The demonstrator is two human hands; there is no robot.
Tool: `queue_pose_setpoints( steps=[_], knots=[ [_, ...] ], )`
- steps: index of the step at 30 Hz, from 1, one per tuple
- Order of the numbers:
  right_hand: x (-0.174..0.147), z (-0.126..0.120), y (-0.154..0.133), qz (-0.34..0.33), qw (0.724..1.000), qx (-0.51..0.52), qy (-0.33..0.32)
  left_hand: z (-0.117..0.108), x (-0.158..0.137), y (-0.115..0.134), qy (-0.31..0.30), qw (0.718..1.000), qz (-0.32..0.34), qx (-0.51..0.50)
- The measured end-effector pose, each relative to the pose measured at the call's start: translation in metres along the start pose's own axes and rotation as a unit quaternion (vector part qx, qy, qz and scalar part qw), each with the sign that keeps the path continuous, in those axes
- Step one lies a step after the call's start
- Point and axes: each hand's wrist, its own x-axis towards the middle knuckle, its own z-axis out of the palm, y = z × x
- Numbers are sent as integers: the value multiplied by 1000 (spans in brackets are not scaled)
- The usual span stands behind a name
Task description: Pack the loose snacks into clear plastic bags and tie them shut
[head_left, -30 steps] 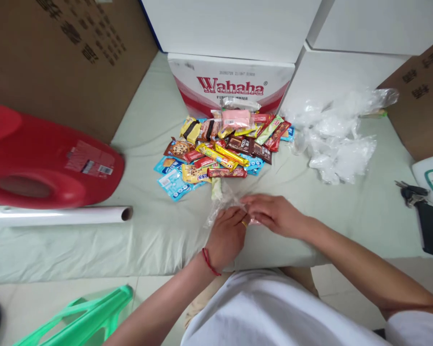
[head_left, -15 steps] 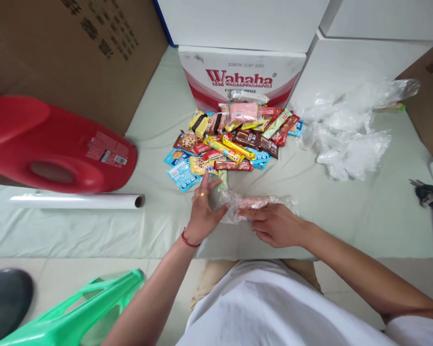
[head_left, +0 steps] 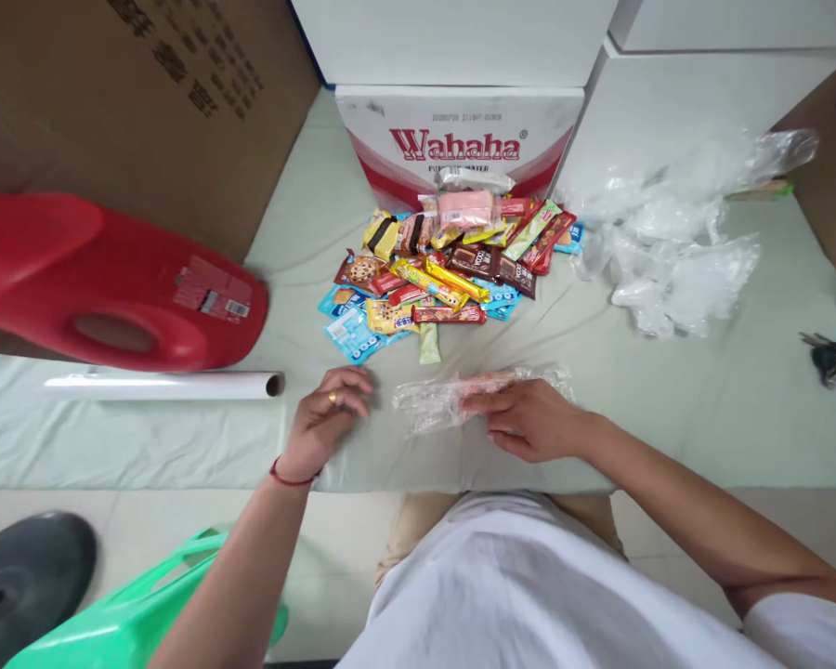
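- Loosely half-curled, the left hand (head_left: 324, 418) holds nothing, left of the wrapper (head_left: 422, 406).
- The right hand (head_left: 535, 423) rests extended fingers on it; whether they grip, I cannot tell.
- Clear and crinkled, it lies flat between and beyond the hands, something pink (head_left: 483, 382) showing through.

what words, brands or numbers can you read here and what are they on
"Wahaha®" on the white-and-red box.
"WATER" below that; the preceding word is unclear.
"COCOA", probably, on a brown wrapper.
Too small or blurred: the box's number line, the red jug's label, the brown carton's characters, other snack wrappers.
Clear plastic under the right hand: none readable.
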Motion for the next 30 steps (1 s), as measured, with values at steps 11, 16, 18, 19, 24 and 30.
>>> queue_pose_setpoints(
  steps=[11,16,18,19,24,30],
  knots=[
    [-13,1,-9,15,999,-32,32,57,29,38,-90,966,-49,236],
    [-12,16,-4,41,998,-17,41,64,19,72,-66,973,-213,56],
    [-8,18,-4,50,998,-14,37,85,23,83,-45,967,-245,-47],
    [-8,17,-5,53,998,-11,33,98,27,87,-41,964,-248,-88],
    [-27,-7,-9,79,988,109,79,152,33,94,1,989,-151,1],
    [-59,-26,15,423,841,55,332,171,10,95,-66,947,-96,300]
  ],
)
